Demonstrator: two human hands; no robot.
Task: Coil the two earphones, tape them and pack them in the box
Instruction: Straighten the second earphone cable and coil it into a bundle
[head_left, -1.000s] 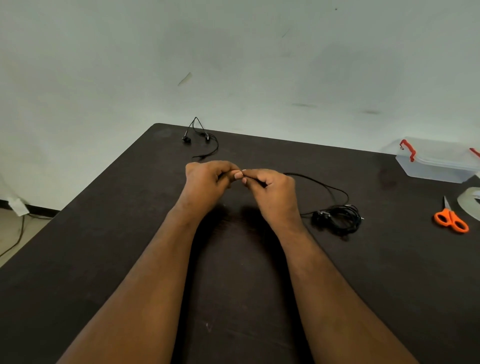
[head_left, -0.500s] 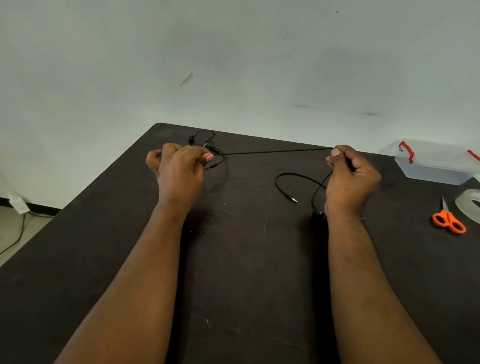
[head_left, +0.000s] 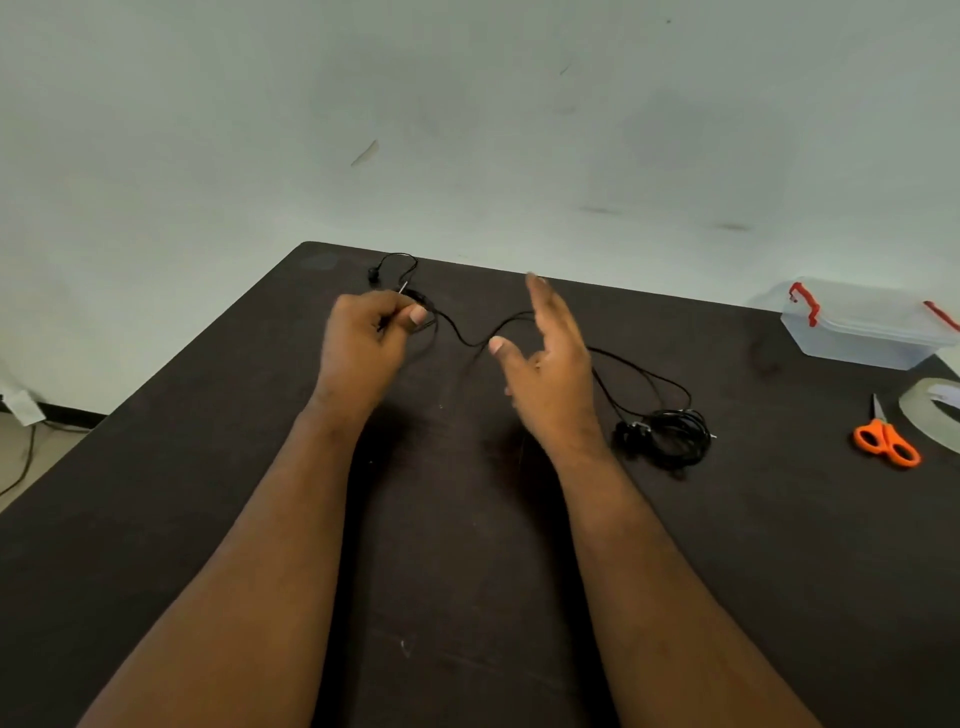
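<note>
Dark desk (head_left: 467, 519). Left hand (head_left: 363, 340): grip closed on the loose black earphone cable (head_left: 467, 340) near its plug end, far-left area; one earbud (head_left: 373, 274) lies beyond it. Right hand (head_left: 550, 364): fingers spread, holding nothing, above the cable's slack middle. Second earphone (head_left: 670, 436): coiled bundle, right of the right wrist. Clear lidded box (head_left: 857, 332), orange scissors (head_left: 885, 441), tape roll (head_left: 935, 421): far right.

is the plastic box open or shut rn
Shut. The clear box at the table's far right has its lid sitting flat on top, red latches at both ends.
</note>
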